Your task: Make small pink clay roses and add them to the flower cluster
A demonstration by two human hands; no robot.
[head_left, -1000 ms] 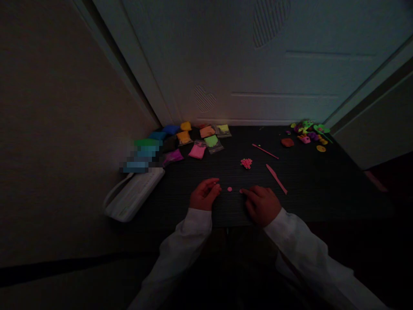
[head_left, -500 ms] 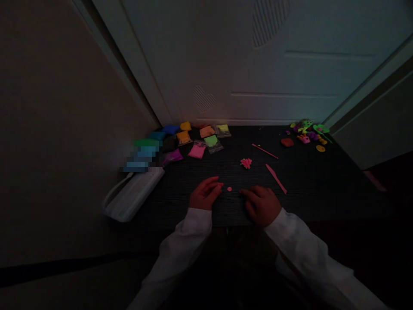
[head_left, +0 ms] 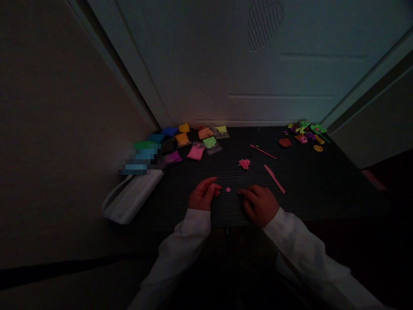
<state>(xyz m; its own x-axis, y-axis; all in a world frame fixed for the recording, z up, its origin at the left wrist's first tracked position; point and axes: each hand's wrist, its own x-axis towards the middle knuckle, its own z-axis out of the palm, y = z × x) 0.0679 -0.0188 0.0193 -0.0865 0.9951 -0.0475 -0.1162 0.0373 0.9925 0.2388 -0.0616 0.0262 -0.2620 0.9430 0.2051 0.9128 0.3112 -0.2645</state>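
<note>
A pink petalled cluster [head_left: 244, 164] sits on the dark desk [head_left: 322, 185], and the person's two hands work on the near side of it. The small pink disc [head_left: 228, 190] lies flat on the desk, nearer the person than the cluster and a little to its left, in the gap between the hands and touching neither.

The left hand [head_left: 200, 196] is nearer the person than the cluster and well to its left. Its thumb and fingers curve toward one another just beside the disc; in the dim light one cannot tell whether they meet or pinch anything. The right hand [head_left: 260, 205] is nearer the person than the cluster and slightly to its right, palm down, with the forefinger reaching left to the desk and the rest curled beneath. Whether something lies under that fingertip cannot be told.

Right of the cluster lies a pink knife [head_left: 274, 179], tilted, and beyond the cluster to the right a thin pink rod [head_left: 263, 151]. Farther right and back are a reddish lump [head_left: 285, 142] and a heap of coloured pieces [head_left: 305, 133]. Left of the cluster and behind it, a pink packet [head_left: 195, 151] rests near a light green packet [head_left: 210, 144]. Far left of the cluster is a long white case [head_left: 134, 196].
</note>
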